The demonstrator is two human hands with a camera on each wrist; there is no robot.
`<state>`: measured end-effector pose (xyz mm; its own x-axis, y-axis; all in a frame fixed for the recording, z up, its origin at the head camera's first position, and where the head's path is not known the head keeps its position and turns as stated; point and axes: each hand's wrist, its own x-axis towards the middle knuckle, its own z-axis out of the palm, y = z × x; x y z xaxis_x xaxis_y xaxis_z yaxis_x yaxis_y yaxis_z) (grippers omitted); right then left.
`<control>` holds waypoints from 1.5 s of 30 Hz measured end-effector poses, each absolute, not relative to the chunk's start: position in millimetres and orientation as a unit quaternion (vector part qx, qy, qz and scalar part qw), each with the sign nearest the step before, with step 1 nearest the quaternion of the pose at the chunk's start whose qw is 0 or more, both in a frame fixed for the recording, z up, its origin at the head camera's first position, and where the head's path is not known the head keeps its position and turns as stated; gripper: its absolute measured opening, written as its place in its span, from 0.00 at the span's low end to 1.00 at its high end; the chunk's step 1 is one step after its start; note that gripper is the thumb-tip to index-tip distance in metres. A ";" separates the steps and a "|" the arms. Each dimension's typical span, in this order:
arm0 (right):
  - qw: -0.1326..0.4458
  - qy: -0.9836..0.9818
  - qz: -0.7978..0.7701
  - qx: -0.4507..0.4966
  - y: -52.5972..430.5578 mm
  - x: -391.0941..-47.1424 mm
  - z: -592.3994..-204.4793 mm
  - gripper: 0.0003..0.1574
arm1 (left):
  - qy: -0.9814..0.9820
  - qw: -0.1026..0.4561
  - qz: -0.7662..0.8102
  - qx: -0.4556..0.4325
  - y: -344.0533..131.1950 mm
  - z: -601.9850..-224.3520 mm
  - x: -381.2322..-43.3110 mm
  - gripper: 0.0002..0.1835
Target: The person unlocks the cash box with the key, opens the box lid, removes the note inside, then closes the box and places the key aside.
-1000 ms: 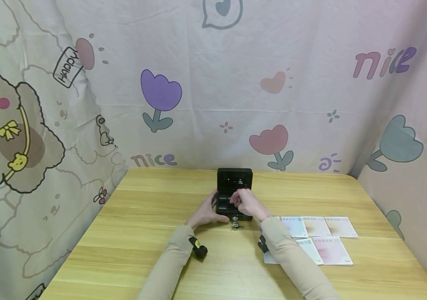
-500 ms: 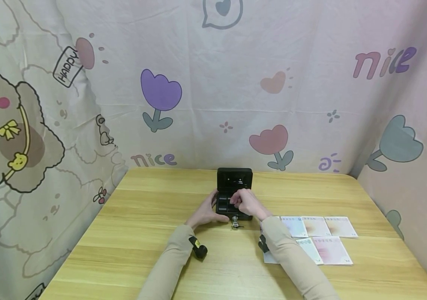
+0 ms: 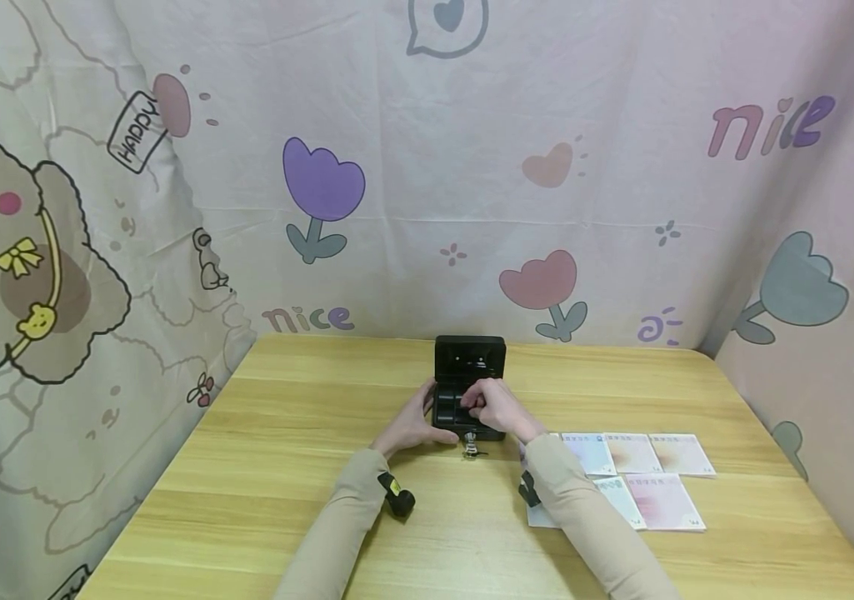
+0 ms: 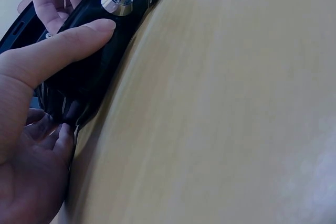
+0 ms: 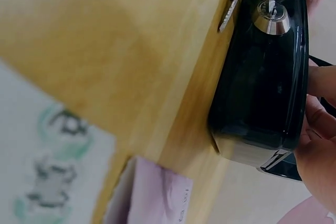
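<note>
A small black cash box stands on the table with its lid raised toward the wall. My left hand grips its left side, with the thumb along the front and the other fingers round the end. Over the inside compartments, my right hand reaches in with curled fingers; what they hold in there is hidden. A silver lock sits in the front face. From the key in it, a ring with another key hangs down over the tabletop.
Right of the box, several pale banknotes lie in two rows, among them a pink note and an orange-tinted note. My right sleeve covers part of them. A printed cloth hangs behind the wooden table.
</note>
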<state>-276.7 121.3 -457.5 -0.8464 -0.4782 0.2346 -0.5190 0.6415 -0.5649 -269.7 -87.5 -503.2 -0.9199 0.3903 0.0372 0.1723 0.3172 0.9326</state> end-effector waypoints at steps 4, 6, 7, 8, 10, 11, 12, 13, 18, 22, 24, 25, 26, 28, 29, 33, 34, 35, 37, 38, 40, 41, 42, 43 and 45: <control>0.040 -0.898 0.338 0.279 123.5 -275.3 -460.6 0.11 | 0.809 0.100 0.553 0.172 -87.7 -503.9 -270.0 0.65; 0.039 -0.890 0.363 0.274 124.8 -274.5 -461.5 0.11 | 0.810 0.100 0.552 0.172 -87.7 -503.9 -270.2 0.65; 0.037 -0.884 0.380 0.269 125.5 -274.1 -461.8 0.11 | 0.811 0.100 0.551 0.173 -87.8 -503.7 -270.1 0.64; 0.033 -0.878 0.399 0.262 126.1 -273.6 -461.9 0.12 | 0.811 0.100 0.550 0.174 -87.8 -503.5 -270.0 0.64; 0.026 -0.865 0.438 0.244 127.6 -272.8 -461.8 0.12 | 0.811 0.099 0.549 0.177 -87.9 -502.8 -269.8 0.64; 0.024 -0.858 0.456 0.234 128.2 -272.5 -461.7 0.13 | 0.810 0.097 0.549 0.180 -87.9 -502.6 -269.7 0.64; 0.021 -0.853 0.472 0.222 128.7 -272.0 -461.5 0.14 | 0.810 0.095 0.549 0.182 -88.0 -502.7 -269.7 0.64; 0.019 -0.848 0.486 0.212 129.3 -271.6 -461.4 0.15 | 0.811 0.095 0.547 0.183 -88.1 -502.4 -269.7 0.64; 0.020 -0.829 0.527 0.185 130.9 -270.9 -463.1 0.18 | 0.812 0.090 0.546 0.186 -88.1 -502.3 -269.9 0.64; 0.030 -0.816 0.552 0.169 130.2 -271.0 -465.1 0.20 | 0.811 0.092 0.547 0.186 -88.8 -502.1 -270.3 0.65; 0.037 -0.806 0.570 0.156 130.0 -270.6 -465.1 0.21 | 0.809 0.098 0.550 0.183 -89.4 -501.4 -270.1 0.65; 0.040 -0.800 0.580 0.147 129.7 -270.1 -464.8 0.21 | 0.809 0.100 0.551 0.182 -89.7 -501.1 -270.0 0.66; 0.043 -0.795 0.590 0.138 129.5 -269.6 -464.5 0.21 | 0.808 0.102 0.552 0.180 -90.0 -501.0 -270.0 0.66; 0.050 -0.780 0.613 0.120 129.4 -268.7 -463.9 0.22 | 0.808 0.103 0.551 0.181 -90.6 -500.6 -269.8 0.66; 0.056 -0.773 0.622 0.110 129.2 -268.3 -463.6 0.22 | 0.809 0.105 0.550 0.180 -90.9 -500.2 -269.6 0.66; 0.083 -0.749 0.655 0.057 129.1 -266.7 -462.4 0.23 | 0.804 0.104 0.554 0.188 -90.8 -500.2 -269.7 0.67; 0.089 -0.743 0.662 0.044 129.3 -266.7 -462.3 0.23 | 0.802 0.104 0.557 0.190 -90.6 -500.2 -269.7 0.67; 0.095 -0.737 0.669 0.031 129.3 -266.4 -462.1 0.23 | 0.799 0.105 0.561 0.191 -90.4 -500.0 -269.7 0.67; 0.107 -0.722 0.684 0.006 129.4 -266.2 -461.8 0.23 | 0.794 0.107 0.566 0.193 -89.9 -499.5 -269.6 0.67; 0.114 -0.714 0.690 -0.004 129.3 -266.3 -461.8 0.22 | 0.792 0.107 0.569 0.195 -89.7 -499.3 -269.5 0.67; 0.124 -0.703 0.700 -0.019 129.6 -266.3 -461.9 0.23 | 0.788 0.108 0.574 0.194 -89.6 -499.1 -269.0 0.68; 0.130 -0.698 0.704 -0.024 129.7 -266.2 -462.0 0.24 | 0.786 0.108 0.577 0.191 -89.4 -499.0 -268.6 0.69; 0.132 -0.694 0.707 -0.027 130.2 -266.5 -462.3 0.26 | 0.785 0.107 0.581 0.188 -89.4 -498.9 -268.1 0.69; 0.132 -0.691 0.710 -0.029 130.7 -266.5 -462.6 0.28 | 0.782 0.105 0.586 0.187 -89.3 -499.0 -267.7 0.69; 0.125 -0.683 0.719 -0.027 132.0 -266.3 -462.7 0.31 | 0.772 0.102 0.601 0.179 -89.3 -498.9 -266.8 0.69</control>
